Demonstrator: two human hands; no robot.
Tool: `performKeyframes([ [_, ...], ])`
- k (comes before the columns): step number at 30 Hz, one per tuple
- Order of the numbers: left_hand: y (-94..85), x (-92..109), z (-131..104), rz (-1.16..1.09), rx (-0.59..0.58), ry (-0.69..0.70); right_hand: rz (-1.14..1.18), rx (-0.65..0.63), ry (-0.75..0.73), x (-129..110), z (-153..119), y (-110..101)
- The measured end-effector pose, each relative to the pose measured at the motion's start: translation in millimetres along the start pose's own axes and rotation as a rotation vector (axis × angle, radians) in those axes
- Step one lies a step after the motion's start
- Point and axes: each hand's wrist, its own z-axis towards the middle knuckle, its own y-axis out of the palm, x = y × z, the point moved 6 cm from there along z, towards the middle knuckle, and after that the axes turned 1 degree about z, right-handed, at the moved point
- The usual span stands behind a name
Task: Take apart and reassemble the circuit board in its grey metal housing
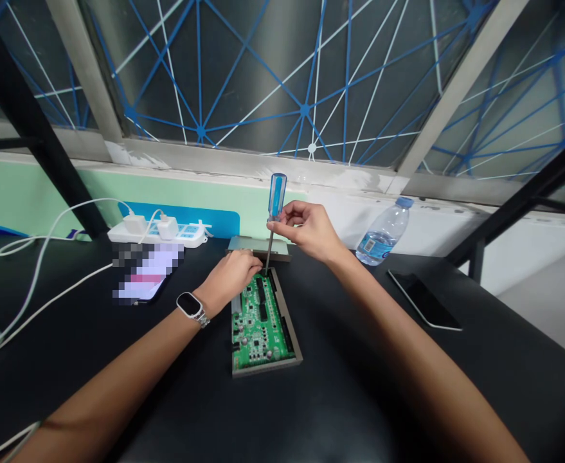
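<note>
A green circuit board in a grey metal frame lies on the black table in front of me. My right hand pinches a screwdriver with a clear blue handle just below the grip, between thumb and fingers. The screwdriver stands nearly upright, its tip at the far end of the board. My left hand, a watch on its wrist, is closed over the board's far left corner. Its fingertips are close to the screwdriver tip and partly hidden. Behind the board lies a flat metal cover.
To the left are a lit phone, a white power strip with plugs, and white cables. A water bottle and a dark phone are on the right. A window rises behind the table.
</note>
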Motion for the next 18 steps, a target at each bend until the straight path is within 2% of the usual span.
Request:
performKeyframes([
  [8,-5.5,6.4,-2.0,0.074,-0.001,-0.027,0.022,0.008,0.022,2.9,0.3,1.6],
  [13,-8.0,7.4,-3.7,0.029,-0.012,-0.075,0.173,-0.1,0.09,9.4,0.3,1.7],
  [18,-8.2,9.0,-6.4,-0.013,-0.006,-0.113,0.259,-0.169,0.08,7.0,-1.6,1.3],
])
